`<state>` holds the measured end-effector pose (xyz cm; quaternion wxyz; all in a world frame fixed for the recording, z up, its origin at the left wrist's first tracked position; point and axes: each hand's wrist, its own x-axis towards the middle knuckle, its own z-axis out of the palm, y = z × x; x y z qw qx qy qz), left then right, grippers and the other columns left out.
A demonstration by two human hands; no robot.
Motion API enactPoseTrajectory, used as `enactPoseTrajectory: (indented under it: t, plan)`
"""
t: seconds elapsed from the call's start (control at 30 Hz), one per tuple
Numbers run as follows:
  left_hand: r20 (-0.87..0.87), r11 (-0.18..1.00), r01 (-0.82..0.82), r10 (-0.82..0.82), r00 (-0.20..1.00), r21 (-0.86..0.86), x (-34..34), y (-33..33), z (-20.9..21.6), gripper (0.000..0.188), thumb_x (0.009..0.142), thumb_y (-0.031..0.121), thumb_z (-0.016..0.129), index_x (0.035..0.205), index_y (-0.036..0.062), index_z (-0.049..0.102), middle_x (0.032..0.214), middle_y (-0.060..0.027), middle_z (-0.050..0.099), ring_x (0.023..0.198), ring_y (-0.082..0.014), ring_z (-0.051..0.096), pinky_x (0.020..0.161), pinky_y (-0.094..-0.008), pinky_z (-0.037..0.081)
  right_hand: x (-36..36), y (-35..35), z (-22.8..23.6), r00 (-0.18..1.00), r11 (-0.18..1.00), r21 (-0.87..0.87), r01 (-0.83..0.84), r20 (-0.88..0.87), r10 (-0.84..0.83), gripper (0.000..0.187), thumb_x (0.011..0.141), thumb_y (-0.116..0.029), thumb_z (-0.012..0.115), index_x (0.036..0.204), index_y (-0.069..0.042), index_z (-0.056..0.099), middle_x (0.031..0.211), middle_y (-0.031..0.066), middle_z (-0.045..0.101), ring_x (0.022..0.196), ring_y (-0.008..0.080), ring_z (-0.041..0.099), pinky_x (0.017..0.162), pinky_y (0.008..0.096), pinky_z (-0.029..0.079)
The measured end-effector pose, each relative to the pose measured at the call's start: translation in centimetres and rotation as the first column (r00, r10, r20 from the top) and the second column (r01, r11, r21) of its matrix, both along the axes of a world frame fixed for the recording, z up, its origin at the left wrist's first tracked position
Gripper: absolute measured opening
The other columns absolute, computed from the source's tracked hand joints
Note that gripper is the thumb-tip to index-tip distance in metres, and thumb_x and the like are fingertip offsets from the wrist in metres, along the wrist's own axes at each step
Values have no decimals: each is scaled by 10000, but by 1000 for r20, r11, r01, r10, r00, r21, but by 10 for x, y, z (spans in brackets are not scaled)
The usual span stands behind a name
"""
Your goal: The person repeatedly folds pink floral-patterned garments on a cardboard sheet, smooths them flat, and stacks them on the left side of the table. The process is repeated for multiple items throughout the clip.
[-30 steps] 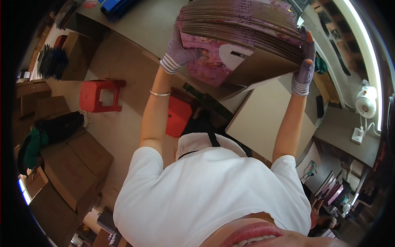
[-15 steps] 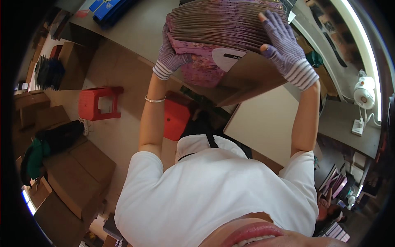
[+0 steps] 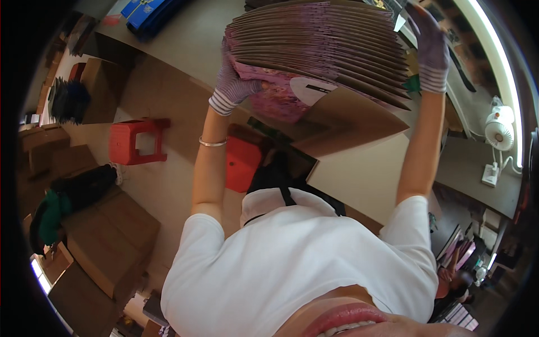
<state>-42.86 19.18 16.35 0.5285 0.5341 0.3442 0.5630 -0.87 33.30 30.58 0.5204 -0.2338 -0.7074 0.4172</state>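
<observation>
A thick stack of folded purple printed card sheets [image 3: 320, 50] stands fanned on the table at the top of the view. Its brown inner edges show, and the front sheet bears a flower pattern and a pale round patch. My left hand [image 3: 233, 81], in a purple glove with a striped cuff, grips the stack's left end, thumb on the front sheet and other fingers hidden behind. My right hand [image 3: 432, 53], gloved alike, is raised off the right end, somewhat blurred, its fingers stretched out and nothing seen in them. A brown flap [image 3: 348, 121] spreads below the stack's right side.
Blue printed packages [image 3: 147, 17] lie on the table at upper left. Two red stools, one at left [image 3: 124, 143] and one near my legs [image 3: 240, 163], stand on the floor. Cardboard boxes [image 3: 112, 241] fill the left. A small white fan [image 3: 498, 128] is at right, near another person [image 3: 446, 281].
My right hand has left the stack's right end and moved up and to the right. The stack's right side has spread outward. My left hand keeps its hold.
</observation>
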Motion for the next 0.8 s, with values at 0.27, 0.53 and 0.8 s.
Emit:
enactPoseTrajectory:
  t: [0.27, 0.53, 0.8]
  plan:
    - [84, 996, -53, 47, 995, 71, -1, 0, -6, 1145, 617, 287, 931, 1466, 22, 210, 1363, -141, 473, 1254, -255, 492, 1062, -407, 451, -44, -39, -129, 916, 836, -481, 264, -146, -373, 704, 1008, -579, 260, 1410, -37, 463, 1444, 193, 455, 1338, 332, 429, 1125, 459, 315]
    - [-37, 966, -202, 210, 977, 163, 10, 3, 7, 908, 600, 377, 933, 1267, 32, 421, 1182, -62, 595, 1066, -189, 601, 949, -326, 515, -29, -73, -168, 938, 743, -626, 238, -49, -342, 726, 990, -600, 293, 1380, -20, 490, 1371, 187, 506, 1266, 318, 480, 1071, 445, 357]
    - [-164, 941, -230, 275, 947, 248, 11, 10, 1, 1085, 537, 407, 958, 1370, 35, 371, 1233, -60, 583, 1137, -184, 564, 993, -332, 479, -28, -88, -174, 943, 695, -674, 253, 10, -333, 749, 972, -620, 326, 1350, -2, 518, 1297, 181, 558, 1195, 304, 531, 1017, 431, 400]
